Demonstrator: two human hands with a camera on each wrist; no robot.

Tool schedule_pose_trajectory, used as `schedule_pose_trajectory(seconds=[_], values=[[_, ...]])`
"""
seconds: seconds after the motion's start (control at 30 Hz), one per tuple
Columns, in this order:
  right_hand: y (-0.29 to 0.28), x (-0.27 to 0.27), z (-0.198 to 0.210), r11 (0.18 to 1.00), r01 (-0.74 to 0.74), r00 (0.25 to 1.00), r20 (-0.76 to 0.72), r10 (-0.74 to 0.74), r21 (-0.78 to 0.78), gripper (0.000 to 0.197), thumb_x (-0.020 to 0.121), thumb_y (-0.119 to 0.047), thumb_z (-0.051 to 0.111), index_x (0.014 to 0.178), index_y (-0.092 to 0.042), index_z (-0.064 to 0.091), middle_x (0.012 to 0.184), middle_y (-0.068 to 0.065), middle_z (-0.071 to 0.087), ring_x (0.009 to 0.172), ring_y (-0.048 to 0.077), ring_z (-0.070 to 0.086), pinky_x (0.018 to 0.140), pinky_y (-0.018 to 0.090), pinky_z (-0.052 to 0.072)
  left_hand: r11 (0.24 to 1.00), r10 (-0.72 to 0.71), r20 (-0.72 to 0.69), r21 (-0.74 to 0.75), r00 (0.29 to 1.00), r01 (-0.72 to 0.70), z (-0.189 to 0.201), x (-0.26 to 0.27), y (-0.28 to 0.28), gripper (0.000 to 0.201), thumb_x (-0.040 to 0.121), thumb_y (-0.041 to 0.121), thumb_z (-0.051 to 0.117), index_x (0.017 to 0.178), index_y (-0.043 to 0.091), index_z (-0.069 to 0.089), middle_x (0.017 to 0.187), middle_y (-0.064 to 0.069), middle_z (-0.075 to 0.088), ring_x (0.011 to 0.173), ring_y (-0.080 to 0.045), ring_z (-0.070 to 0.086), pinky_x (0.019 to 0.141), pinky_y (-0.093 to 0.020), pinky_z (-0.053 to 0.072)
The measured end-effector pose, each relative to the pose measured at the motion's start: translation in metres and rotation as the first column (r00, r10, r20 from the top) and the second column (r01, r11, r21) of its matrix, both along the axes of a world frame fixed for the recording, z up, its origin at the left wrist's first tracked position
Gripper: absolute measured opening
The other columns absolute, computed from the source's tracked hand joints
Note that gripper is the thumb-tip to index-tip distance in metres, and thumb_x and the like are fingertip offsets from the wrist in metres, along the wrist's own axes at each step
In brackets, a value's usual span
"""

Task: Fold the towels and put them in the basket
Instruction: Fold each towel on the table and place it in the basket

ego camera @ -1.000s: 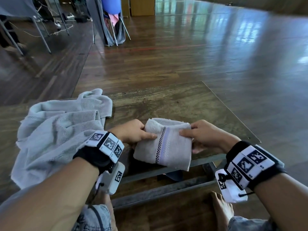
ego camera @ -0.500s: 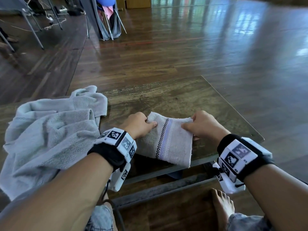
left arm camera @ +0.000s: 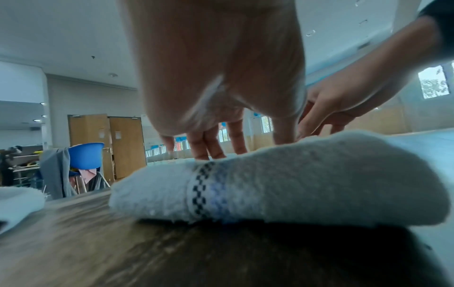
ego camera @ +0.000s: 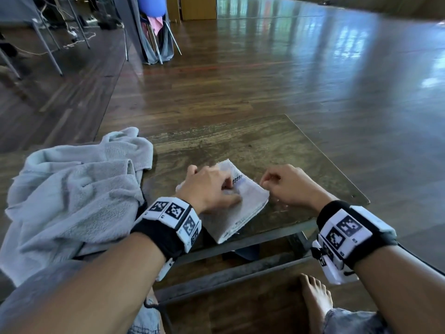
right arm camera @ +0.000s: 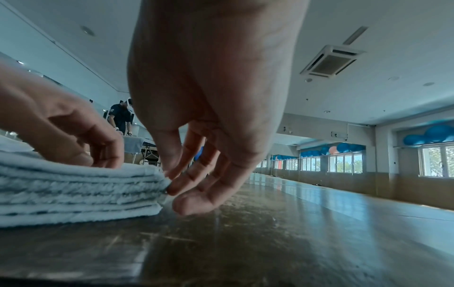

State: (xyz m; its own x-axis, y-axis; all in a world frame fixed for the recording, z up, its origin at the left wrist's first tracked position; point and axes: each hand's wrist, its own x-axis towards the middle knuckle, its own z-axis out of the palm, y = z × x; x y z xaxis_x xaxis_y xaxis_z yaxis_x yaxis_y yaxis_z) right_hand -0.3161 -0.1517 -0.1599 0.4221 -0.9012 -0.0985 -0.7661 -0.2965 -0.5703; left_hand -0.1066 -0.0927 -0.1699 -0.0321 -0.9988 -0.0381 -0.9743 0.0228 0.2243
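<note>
1. Nearest, the left hand (ego camera: 212, 189) now lies on top of the folded hand towel (ego camera: 243, 208), fingers (left arm camera: 209, 147) extended and pressing it flat; half a second ago both hands pinched it above the table edge.
2. Beside it, the right hand (ego camera: 286, 186) has let go: its loosely curled fingertips (right arm camera: 176, 186) only touch the stacked layer edges, holding nothing.
3. Beneath, the towel rests on the wooden table (ego camera: 252, 145) near its front edge, checkered band (left arm camera: 201, 192) showing, so this fold appears complete.
4. Further left, a crumpled grey bath towel (ego camera: 72, 201) remains unfolded.
5. Beyond, no basket is visible; transfer is judged the next step.
</note>
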Motion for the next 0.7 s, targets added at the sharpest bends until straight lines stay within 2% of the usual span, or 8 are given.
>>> schedule_pose_trajectory(seconds=[0.07, 0.17, 0.23, 0.37, 0.47, 0.53, 0.63, 0.7], values=[[0.004, -0.002, 0.000, 0.998, -0.063, 0.998, -0.017, 0.064, 0.005, 0.019, 0.091, -0.019, 0.062, 0.079, -0.030, 0.072, 0.081, -0.011, 0.072, 0.071, 0.000, 0.063, 0.058, 0.011, 0.042, 0.996, 0.007, 0.036, 0.087, 0.999, -0.010, -0.001, -0.004, 0.003, 0.065, 0.075, 0.085, 0.041, 0.109, 0.033, 0.061, 0.120, 0.007, 0.058, 0.121, -0.016, 0.048, 0.109, -0.061, 0.006], [0.008, -0.006, -0.002, 0.989, -0.103, 0.995, 0.024, 0.101, 0.107, 0.016, 0.088, -0.014, 0.067, 0.077, -0.023, 0.075, 0.069, -0.006, 0.075, 0.062, 0.005, 0.068, 0.054, 0.009, 0.044, 0.985, -0.027, 0.063, 0.171, 0.998, 0.016, -0.001, -0.007, 0.010, 0.106, 0.061, 0.099, 0.027, 0.143, 0.035, 0.043, 0.157, 0.010, 0.031, 0.148, -0.014, 0.019, 0.107, -0.067, -0.013], [0.010, -0.008, -0.004, 0.990, -0.104, 0.994, 0.029, 0.102, 0.090, 0.015, 0.086, -0.012, 0.069, 0.079, -0.024, 0.074, 0.069, -0.006, 0.075, 0.061, 0.003, 0.067, 0.057, 0.011, 0.046, 0.984, -0.078, 0.086, 0.168, 0.993, 0.062, -0.004, -0.010, 0.014, 0.096, 0.071, 0.091, 0.039, 0.151, 0.039, 0.029, 0.165, 0.011, 0.014, 0.153, -0.012, 0.005, 0.110, -0.066, -0.011], [0.013, -0.010, -0.006, 0.995, -0.104, 0.994, 0.039, 0.105, -0.008, 0.014, 0.085, -0.016, 0.071, 0.088, -0.029, 0.074, 0.081, -0.008, 0.073, 0.074, 0.000, 0.066, 0.062, 0.007, 0.044, 0.991, -0.100, 0.016, 0.086, 0.995, 0.098, -0.009, -0.015, 0.018, 0.060, 0.092, 0.068, 0.042, 0.148, 0.047, 0.034, 0.166, 0.005, 0.016, 0.153, -0.016, 0.010, 0.117, -0.058, -0.001], [0.015, -0.009, -0.008, 0.993, -0.120, 0.991, 0.058, 0.120, -0.007, 0.012, 0.086, -0.023, 0.073, 0.095, -0.030, 0.077, 0.085, -0.009, 0.074, 0.081, 0.001, 0.068, 0.065, 0.003, 0.044, 0.993, -0.081, -0.066, 0.079, 0.994, 0.087, -0.006, -0.018, 0.019, 0.044, 0.100, 0.060, 0.030, 0.140, 0.051, 0.045, 0.164, 0.001, 0.023, 0.153, -0.021, 0.014, 0.117, -0.057, 0.001], [0.014, -0.008, -0.010, 0.992, -0.124, 0.991, 0.047, 0.123, 0.027, 0.011, 0.086, -0.028, 0.076, 0.096, -0.033, 0.078, 0.083, -0.012, 0.074, 0.079, -0.004, 0.066, 0.062, 0.000, 0.042, 0.996, -0.063, -0.132, 0.059, 0.989, 0.071, -0.003, -0.021, 0.016, 0.042, 0.102, 0.056, 0.027, 0.132, 0.047, 0.056, 0.155, -0.001, 0.040, 0.148, -0.023, 0.027, 0.117, -0.053, 0.008], [0.012, -0.006, -0.010, 0.989, -0.127, 0.992, 0.033, 0.124, 0.076, 0.013, 0.085, -0.031, 0.078, 0.098, -0.035, 0.080, 0.076, -0.021, 0.070, 0.072, -0.013, 0.060, 0.060, -0.003, 0.039, 0.996, -0.059, -0.320, -0.083, 0.946, 0.034, 0.000, -0.026, 0.014, 0.042, 0.105, 0.045, 0.034, 0.104, 0.023, 0.070, 0.106, -0.001, 0.067, 0.110, -0.022, 0.059, 0.108, -0.049, 0.033], [0.010, -0.006, -0.008, 0.988, -0.112, 0.993, 0.044, 0.108, 0.103, 0.016, 0.085, -0.025, 0.076, 0.093, -0.039, 0.081, 0.065, -0.024, 0.067, 0.065, -0.014, 0.060, 0.056, 0.000, 0.039, 0.988, -0.086, -0.403, -0.155, 0.911, 0.024, 0.000, -0.032, 0.014, 0.044, 0.105, 0.041, 0.038, 0.090, 0.011, 0.067, 0.093, -0.009, 0.069, 0.099, -0.027, 0.061, 0.102, -0.046, 0.039]])
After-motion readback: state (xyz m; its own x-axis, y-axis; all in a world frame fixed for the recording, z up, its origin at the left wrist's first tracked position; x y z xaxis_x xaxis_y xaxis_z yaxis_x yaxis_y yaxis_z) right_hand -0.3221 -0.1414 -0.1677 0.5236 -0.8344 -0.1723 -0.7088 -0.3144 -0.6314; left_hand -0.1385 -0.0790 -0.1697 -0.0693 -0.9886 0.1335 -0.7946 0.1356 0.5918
